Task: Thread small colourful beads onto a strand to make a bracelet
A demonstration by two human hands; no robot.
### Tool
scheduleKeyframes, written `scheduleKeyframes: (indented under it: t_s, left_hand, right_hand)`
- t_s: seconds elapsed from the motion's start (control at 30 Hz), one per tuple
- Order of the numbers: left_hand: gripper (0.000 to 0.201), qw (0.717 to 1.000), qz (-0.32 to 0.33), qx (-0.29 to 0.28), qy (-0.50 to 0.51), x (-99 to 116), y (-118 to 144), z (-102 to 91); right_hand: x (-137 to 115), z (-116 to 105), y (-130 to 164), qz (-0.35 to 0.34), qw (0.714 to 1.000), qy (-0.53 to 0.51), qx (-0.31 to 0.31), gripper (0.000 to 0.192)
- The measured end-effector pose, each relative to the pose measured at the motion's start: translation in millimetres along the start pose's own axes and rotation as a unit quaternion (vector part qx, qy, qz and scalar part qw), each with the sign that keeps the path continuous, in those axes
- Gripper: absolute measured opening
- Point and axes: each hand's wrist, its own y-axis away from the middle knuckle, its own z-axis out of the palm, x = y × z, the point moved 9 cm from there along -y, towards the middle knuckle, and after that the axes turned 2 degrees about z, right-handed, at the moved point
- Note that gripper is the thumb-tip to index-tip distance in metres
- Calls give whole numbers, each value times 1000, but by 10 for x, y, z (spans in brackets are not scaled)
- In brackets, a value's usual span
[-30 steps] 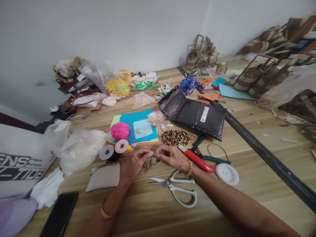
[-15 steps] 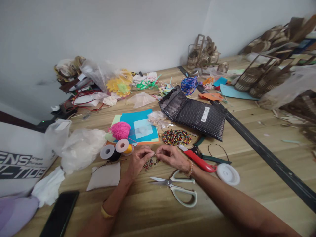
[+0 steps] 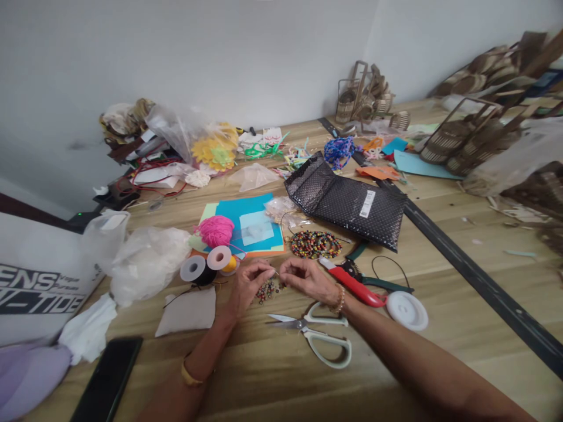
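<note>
My left hand (image 3: 250,282) and my right hand (image 3: 308,279) meet almost fingertip to fingertip above a small pile of loose coloured beads (image 3: 266,291). Thumb and forefinger are pinched together on each hand. A tiny light speck or end shows between the two pinches, too small to name. Just beyond the right hand lies a coil of strung multicoloured beads (image 3: 315,244). Scissors (image 3: 303,328) with pale handles rest slightly open, nearer to me than the hands. A red-handled cutter (image 3: 356,285) lies to the right of my right hand.
Left of the hands are a black thread spool (image 3: 197,269), a yellow one (image 3: 222,259), pink yarn (image 3: 215,230) and a beige pouch (image 3: 187,312). A black bubble mailer (image 3: 352,202) lies behind. At right sits a white round spool (image 3: 407,310); a phone (image 3: 108,378) is front left.
The view has shifted very slightly. Both hands keep almost the same pinched pose over the beads, and nothing else has visibly moved.
</note>
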Motion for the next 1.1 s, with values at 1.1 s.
scheduleKeyframes:
  t_s: [1.1]
  left_hand:
    - [18, 999, 47, -6, 19, 12, 9, 50]
  right_hand:
    - [38, -9, -10, 14, 1000, 2, 0, 32]
